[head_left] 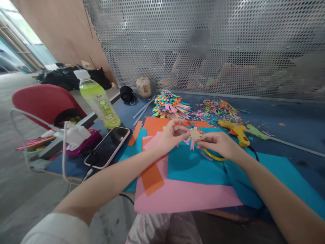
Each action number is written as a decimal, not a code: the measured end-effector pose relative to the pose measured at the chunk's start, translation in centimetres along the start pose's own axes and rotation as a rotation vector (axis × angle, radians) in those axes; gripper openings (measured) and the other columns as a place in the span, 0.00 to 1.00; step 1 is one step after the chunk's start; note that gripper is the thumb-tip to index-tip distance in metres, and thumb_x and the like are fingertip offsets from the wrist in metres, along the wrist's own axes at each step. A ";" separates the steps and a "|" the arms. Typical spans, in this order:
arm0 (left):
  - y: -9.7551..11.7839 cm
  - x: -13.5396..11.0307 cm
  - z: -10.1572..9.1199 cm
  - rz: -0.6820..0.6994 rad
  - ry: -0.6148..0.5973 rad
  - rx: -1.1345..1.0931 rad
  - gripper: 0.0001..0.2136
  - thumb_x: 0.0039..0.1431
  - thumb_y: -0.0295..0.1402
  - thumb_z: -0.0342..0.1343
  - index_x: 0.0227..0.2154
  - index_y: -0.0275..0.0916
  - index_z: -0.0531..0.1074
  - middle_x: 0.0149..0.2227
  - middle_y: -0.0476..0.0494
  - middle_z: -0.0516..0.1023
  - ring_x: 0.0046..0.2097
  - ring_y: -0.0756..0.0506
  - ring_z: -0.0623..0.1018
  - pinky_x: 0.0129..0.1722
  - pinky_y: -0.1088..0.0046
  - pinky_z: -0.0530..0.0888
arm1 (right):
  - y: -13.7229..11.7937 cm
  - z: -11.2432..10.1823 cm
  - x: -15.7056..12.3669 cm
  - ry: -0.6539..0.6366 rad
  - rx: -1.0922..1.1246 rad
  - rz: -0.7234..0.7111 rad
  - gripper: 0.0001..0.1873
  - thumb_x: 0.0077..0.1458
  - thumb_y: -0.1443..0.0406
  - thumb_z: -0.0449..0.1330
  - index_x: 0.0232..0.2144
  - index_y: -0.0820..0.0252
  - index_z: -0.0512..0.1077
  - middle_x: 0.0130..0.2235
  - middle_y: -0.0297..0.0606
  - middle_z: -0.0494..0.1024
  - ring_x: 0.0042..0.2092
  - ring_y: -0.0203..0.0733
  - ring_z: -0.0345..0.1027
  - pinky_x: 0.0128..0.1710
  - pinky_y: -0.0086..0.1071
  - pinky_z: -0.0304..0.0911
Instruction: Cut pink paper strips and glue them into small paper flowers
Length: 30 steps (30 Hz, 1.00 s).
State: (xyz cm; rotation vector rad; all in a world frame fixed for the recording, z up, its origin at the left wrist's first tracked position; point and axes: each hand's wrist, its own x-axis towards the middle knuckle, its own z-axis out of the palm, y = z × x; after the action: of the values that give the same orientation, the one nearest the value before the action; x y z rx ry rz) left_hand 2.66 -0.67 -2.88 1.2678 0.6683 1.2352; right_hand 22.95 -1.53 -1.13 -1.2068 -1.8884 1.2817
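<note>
Between my two hands is a small paper rosette [195, 135], pink and pale green, with cut strips hanging below it. My left hand [175, 135] pinches its left edge between thumb and fingers. From the other side, my right hand [215, 142] grips the right edge. Just under the right hand lies a yellow scissors handle [214, 155], partly hidden by that hand. Beneath both hands are a blue paper sheet [195, 169], a pink sheet [182, 196] and an orange sheet [154, 125].
A yellow glue gun [236, 132] lies right of my hands. Behind stand a paper-strip pile [169, 105] and colourful scraps [218, 108]. On the left are a phone [108, 147], a drink bottle [100, 101] and a purple tissue box [83, 144]. Perforated metal [228, 74] borders the table's back.
</note>
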 end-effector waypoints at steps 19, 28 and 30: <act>-0.1 0.1 -0.1 -0.009 -0.006 -0.084 0.25 0.42 0.32 0.66 0.42 0.38 0.61 0.31 0.50 0.76 0.30 0.51 0.76 0.34 0.72 0.73 | -1.0 0.5 0.0 0.132 0.145 0.035 0.28 0.41 0.61 0.66 0.47 0.54 0.67 0.47 0.42 0.74 0.26 0.36 0.70 0.21 0.30 0.64; -0.2 0.2 -0.1 -0.032 0.023 -0.053 0.24 0.42 0.32 0.66 0.41 0.38 0.61 0.30 0.50 0.76 0.30 0.52 0.75 0.34 0.73 0.72 | -0.9 -0.2 -0.5 0.065 -0.047 0.005 0.14 0.52 0.54 0.57 0.30 0.58 0.75 0.17 0.29 0.68 0.16 0.28 0.53 0.15 0.26 0.50; -0.1 0.2 -0.1 -0.037 0.016 -0.051 0.24 0.42 0.32 0.66 0.42 0.38 0.61 0.30 0.50 0.76 0.30 0.52 0.76 0.33 0.73 0.72 | -0.9 -0.4 -0.4 0.109 -0.065 -0.006 0.16 0.53 0.53 0.56 0.26 0.58 0.74 0.18 0.31 0.68 0.16 0.28 0.54 0.16 0.26 0.52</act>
State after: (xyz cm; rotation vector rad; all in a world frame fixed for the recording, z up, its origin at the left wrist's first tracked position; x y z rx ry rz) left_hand 2.70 -0.45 -2.96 1.1997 0.6649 1.2253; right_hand 23.11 -1.85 -0.19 -1.2772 -1.8662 1.1353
